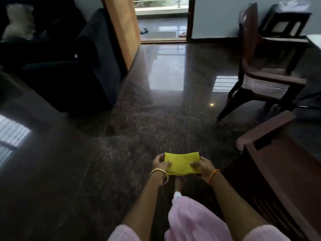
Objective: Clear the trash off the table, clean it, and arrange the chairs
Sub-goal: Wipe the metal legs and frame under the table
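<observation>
Both hands hold a folded yellow cloth (182, 164) out in front of the body, over the dark polished floor (104, 153) and well short of any table. The left hand (160, 162) pinches the cloth's left edge, thumb on top and fingers curled beneath; the right hand (202, 166) does the same at the right edge, thumb pressed down on the upper face. The cloth lies roughly flat between them, folded into a few layers whose edges show along the near side, and it sags slightly in the middle. That sag suggests a thin, soft, very light piece of fabric with no stiffness of its own: it should drape wherever it is unsupported and could unfold if only one layer is caught. It is unlikely to slip or break. For wiping, the sensible hold is probably a flat palm over the whole folded stack, or a pinch through all the layers at one edge, so the fold stays together. A dark brown chair (264, 66) stands to the far right, and part of another brown chair (278, 162) sits near right, just beside the right forearm. A dark sofa (60, 58) fills the far left, with an open doorway (163, 20) beyond. Whether the cloth is damp cannot be told.
</observation>
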Demonstrator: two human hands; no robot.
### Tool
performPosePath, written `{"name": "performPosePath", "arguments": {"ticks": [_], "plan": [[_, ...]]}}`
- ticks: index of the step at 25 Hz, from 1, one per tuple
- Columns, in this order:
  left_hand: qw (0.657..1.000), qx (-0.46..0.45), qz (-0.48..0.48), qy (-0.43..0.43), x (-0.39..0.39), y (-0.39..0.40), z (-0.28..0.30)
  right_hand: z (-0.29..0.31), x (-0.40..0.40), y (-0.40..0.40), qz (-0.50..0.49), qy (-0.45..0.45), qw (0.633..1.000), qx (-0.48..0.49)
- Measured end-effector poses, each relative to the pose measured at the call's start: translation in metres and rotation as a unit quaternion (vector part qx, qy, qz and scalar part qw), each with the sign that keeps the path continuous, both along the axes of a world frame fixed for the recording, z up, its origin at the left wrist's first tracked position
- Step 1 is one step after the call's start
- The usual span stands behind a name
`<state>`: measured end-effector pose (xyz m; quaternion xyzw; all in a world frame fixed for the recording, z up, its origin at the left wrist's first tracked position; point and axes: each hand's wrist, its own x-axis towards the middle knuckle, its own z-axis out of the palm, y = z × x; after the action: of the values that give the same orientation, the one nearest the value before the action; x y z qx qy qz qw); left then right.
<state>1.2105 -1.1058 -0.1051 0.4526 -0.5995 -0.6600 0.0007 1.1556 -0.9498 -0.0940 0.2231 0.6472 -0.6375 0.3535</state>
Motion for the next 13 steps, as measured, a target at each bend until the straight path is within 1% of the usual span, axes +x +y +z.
{"name": "performPosePath", "arguments": {"ticks": [4, 6, 9, 11, 13], "plan": [[0.995, 0.059, -0.073, -0.028, -0.117, -0.039, -0.003, -0.018, -0.105, -0.025, -0.075, -0.038, 0.996, -0.009], [0.993, 0.043, -0.104, -0.032, -0.182, -0.058, 0.011, -0.017, -0.163, -0.04, -0.079, -0.041, 0.996, -0.005], [0.989, 0.034, -0.14, -0.021, -0.267, -0.08, 0.036, -0.003, -0.237, -0.061, -0.099, -0.01, 0.995, 0.016], [0.983, 0.063, -0.173, -0.016, -0.324, -0.089, 0.042, 0.002, -0.289, -0.072, -0.118, 0.017, 0.993, 0.023], [0.97, 0.115, -0.214, 0.002, -0.384, -0.098, 0.045, -0.001, -0.342, -0.079, -0.133, 0.043, 0.99, 0.028]]}}
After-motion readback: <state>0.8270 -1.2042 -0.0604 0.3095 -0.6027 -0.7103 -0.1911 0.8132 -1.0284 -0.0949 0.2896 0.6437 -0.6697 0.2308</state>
